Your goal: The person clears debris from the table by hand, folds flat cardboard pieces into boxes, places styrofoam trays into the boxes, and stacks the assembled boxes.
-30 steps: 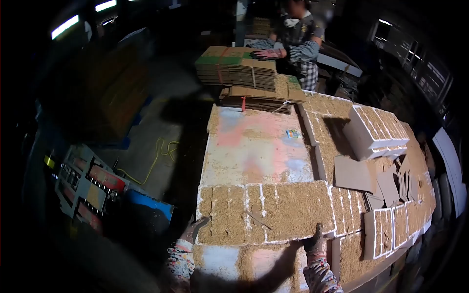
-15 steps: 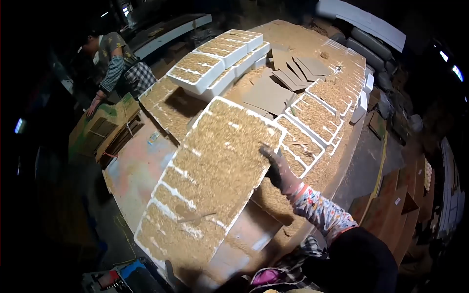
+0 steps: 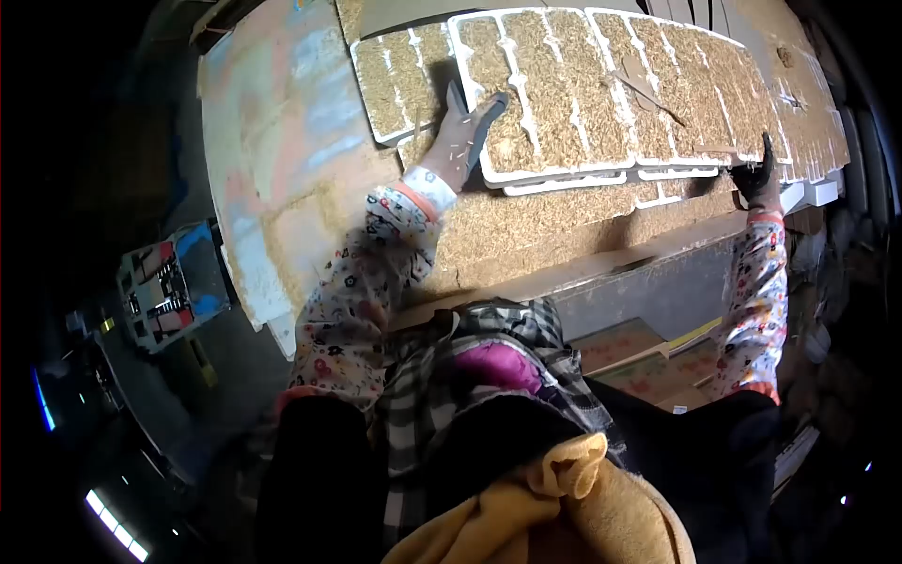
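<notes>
Two white foam trays lie side by side in front of me, a left tray [image 3: 555,113] and a right tray [image 3: 700,103], both filled with tan, husk-like bits. My left hand [image 3: 460,136] grips the left tray's left edge, with the thumb over the rim. At the far end, my right hand [image 3: 759,180] holds the right tray's near right corner, its fingers partly hidden beneath. Both hands wear dark-tipped gloves. Thin brown cardboard scraps [image 3: 648,97] rest on the filling. Under the pair, the white edges of other trays [image 3: 564,184] show.
Another filled tray [image 3: 399,80] sits to the left. The paint-stained table [image 3: 282,141] extends left, and loose husks [image 3: 526,221] cover its near side. Grey cardboard [image 3: 413,14] lies at the back. Flat cardboard boxes [image 3: 648,367] are on the floor below the table edge.
The held trays have swung to the right and now lie over the other trays. My left hand has come into clear view, and my view has tilted down. The other person is out of view.
</notes>
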`<action>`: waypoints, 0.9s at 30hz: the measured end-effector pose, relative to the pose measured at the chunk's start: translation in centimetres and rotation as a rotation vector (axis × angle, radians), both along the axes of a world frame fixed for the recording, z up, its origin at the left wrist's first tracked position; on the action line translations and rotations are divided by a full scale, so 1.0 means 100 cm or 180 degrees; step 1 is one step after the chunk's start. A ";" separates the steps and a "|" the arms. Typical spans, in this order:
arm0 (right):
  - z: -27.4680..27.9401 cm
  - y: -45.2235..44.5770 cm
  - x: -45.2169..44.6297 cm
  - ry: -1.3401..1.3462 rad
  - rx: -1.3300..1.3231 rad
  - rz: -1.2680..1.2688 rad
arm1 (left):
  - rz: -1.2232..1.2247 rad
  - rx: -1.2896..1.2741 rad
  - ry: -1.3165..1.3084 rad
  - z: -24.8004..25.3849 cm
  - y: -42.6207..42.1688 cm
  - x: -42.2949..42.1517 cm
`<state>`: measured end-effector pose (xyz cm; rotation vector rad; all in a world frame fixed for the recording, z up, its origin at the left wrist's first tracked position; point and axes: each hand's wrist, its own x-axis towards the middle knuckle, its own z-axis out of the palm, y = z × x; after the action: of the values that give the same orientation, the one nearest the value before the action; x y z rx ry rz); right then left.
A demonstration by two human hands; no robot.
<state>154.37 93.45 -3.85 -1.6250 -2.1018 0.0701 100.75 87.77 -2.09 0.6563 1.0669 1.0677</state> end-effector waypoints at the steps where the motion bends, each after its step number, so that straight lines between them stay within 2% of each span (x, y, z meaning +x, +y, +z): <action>1: -0.001 -0.005 0.014 -0.0081 -0.0139 -0.0216 | -0.0253 0.0119 -0.0024 0.007 0.003 -0.002; 3: 0.012 -0.007 0.019 -0.0102 -0.0410 -0.1058 | -0.0563 0.0226 0.1602 0.026 -0.022 -0.028; 4: 0.021 -0.004 0.025 -0.0121 -0.0594 -0.1740 | -0.0497 0.0271 0.1228 0.035 -0.049 -0.039; 5: 0.036 0.001 0.018 -0.0182 -0.0726 -0.2455 | -0.0263 0.0331 0.1896 0.046 -0.073 -0.053; 6: 0.056 0.005 -0.003 -0.0266 -0.0738 -0.3047 | 0.0000 0.0603 0.2830 0.036 -0.106 -0.072; 7: 0.084 0.009 -0.033 -0.0340 -0.0438 -0.3161 | 0.0329 0.0723 0.3810 0.025 -0.138 -0.091; 8: 0.094 0.013 -0.069 -0.0485 0.0328 -0.2686 | 0.0667 0.0474 0.4219 0.016 -0.171 -0.114; 9: 0.111 0.006 -0.121 -0.0620 0.1092 -0.2229 | 0.1123 0.0283 0.3561 -0.007 -0.207 -0.143; 10: 0.127 -0.002 -0.203 0.0507 0.0983 -0.1244 | 0.1542 0.0268 0.3717 -0.029 -0.237 -0.174; 11: 0.131 -0.012 -0.281 0.1056 0.0694 -0.0760 | 0.1966 0.0247 0.3856 -0.051 -0.267 -0.205; 12: 0.125 -0.028 -0.357 0.1512 0.0323 0.0003 | 0.1928 -0.0043 0.4238 -0.060 -0.285 -0.238; 13: 0.105 -0.043 -0.415 0.0981 -0.0020 0.0653 | 0.1866 -0.0356 0.4614 -0.069 -0.304 -0.270; 14: 0.084 -0.072 -0.485 0.1401 -0.0811 0.1250 | 0.1785 -0.0680 0.4964 -0.078 -0.323 -0.303; 15: 0.095 -0.096 -0.568 0.0597 -0.1256 0.1792 | 0.1434 -0.1330 0.5742 -0.072 -0.323 -0.334; 16: 0.047 -0.102 -0.623 0.0941 -0.1621 0.2764 | 0.1434 -0.1607 0.5753 -0.089 -0.328 -0.371; 17: 0.024 -0.109 -0.681 0.0346 -0.1603 0.2923 | 0.1378 -0.1903 0.5748 -0.109 -0.330 -0.404; 18: -0.030 -0.108 -0.729 0.0344 -0.1357 0.3000 | 0.1577 -0.1533 0.5715 -0.120 -0.321 -0.425; 19: -0.055 -0.103 -0.780 0.0171 -0.1025 0.3303 | 0.1736 -0.1157 0.5672 -0.132 -0.308 -0.443; 20: -0.068 -0.103 -0.820 -0.0040 -0.0530 0.3441 | 0.1795 -0.0445 0.5613 -0.145 -0.292 -0.443; 21: -0.081 -0.096 -0.849 0.0054 -0.0633 0.3543 | 0.1772 0.0248 0.5523 -0.157 -0.275 -0.443; 23: -0.094 -0.098 -0.859 -0.0312 -0.0750 0.3713 | 0.1308 0.0996 0.5060 -0.153 -0.231 -0.408; 25: -0.110 -0.087 -0.811 -0.0953 -0.0624 0.4414 | 0.0647 0.1236 0.4453 -0.135 -0.201 -0.353; 26: -0.098 -0.089 -0.778 -0.0694 -0.1314 0.4141 | 0.0329 0.1396 0.4153 -0.125 -0.197 -0.327; 27: -0.083 -0.096 -0.740 -0.1057 -0.2079 0.3406 | 0.0130 0.1572 0.3866 -0.118 -0.200 -0.304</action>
<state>80.42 83.88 -12.13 -0.5705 -3.1949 0.9599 70.35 67.81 -13.92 1.8150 1.8419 0.9360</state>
